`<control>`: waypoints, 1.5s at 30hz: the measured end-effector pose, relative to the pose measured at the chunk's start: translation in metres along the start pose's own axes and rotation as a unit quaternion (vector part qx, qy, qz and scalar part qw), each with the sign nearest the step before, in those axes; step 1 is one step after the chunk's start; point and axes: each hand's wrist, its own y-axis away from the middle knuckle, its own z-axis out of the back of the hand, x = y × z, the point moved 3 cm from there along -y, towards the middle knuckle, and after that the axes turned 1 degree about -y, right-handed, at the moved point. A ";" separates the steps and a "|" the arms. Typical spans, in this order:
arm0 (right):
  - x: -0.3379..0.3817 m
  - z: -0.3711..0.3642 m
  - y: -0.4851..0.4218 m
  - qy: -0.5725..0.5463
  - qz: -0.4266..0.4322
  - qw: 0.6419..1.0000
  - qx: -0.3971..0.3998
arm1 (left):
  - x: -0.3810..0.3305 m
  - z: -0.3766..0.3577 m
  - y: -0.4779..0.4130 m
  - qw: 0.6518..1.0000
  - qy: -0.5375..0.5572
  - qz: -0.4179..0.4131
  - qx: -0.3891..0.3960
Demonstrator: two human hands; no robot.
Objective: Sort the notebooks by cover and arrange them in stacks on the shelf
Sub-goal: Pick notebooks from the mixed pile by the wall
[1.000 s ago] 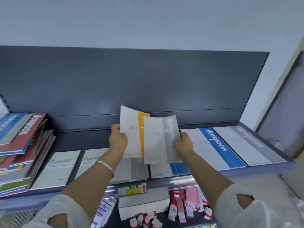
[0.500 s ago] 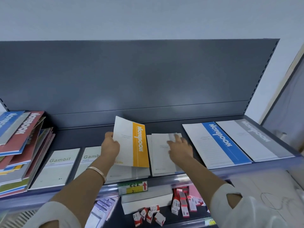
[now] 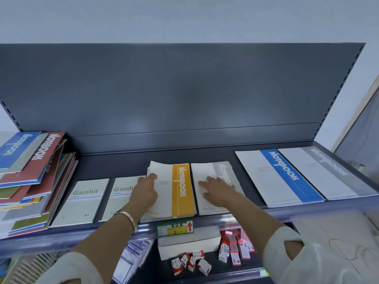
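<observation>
A yellow-striped notebook (image 3: 182, 189) lies flat on the dark shelf (image 3: 123, 165), and my left hand (image 3: 144, 191) grips its left edge. Just right of it lies a small grey-striped notebook (image 3: 222, 171), with my right hand (image 3: 217, 190) pressed flat on its cover, fingers spread. Two green Gambit notebooks (image 3: 82, 199) lie side by side to the left. At the right end rest a large blue-striped notebook (image 3: 281, 177) and a large grey-striped notebook (image 3: 326, 169). A mixed unsorted pile of notebooks (image 3: 30, 177) leans at the far left.
The shelf's tall grey back panel (image 3: 184, 95) rises behind. A price tag (image 3: 175, 228) hangs on the front rail. On the lower shelf stand a white box (image 3: 188, 244) and several small red-and-white packets (image 3: 190, 263).
Both notebooks came down from the air onto the shelf. The grey-striped one went down first under my right hand; the yellow-striped one now lies flat beside it.
</observation>
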 end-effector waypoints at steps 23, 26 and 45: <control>0.107 0.048 -0.016 0.025 0.137 0.973 -0.184 | 0.035 0.064 0.021 0.971 -0.202 -0.054 -0.114; 0.163 0.060 -0.033 0.009 0.169 0.968 -0.186 | 0.072 0.098 0.014 0.971 -0.191 -0.047 -0.136; 0.454 0.096 -0.113 -0.133 0.253 0.949 -0.134 | 0.353 0.289 -0.051 0.962 -0.074 0.178 -0.193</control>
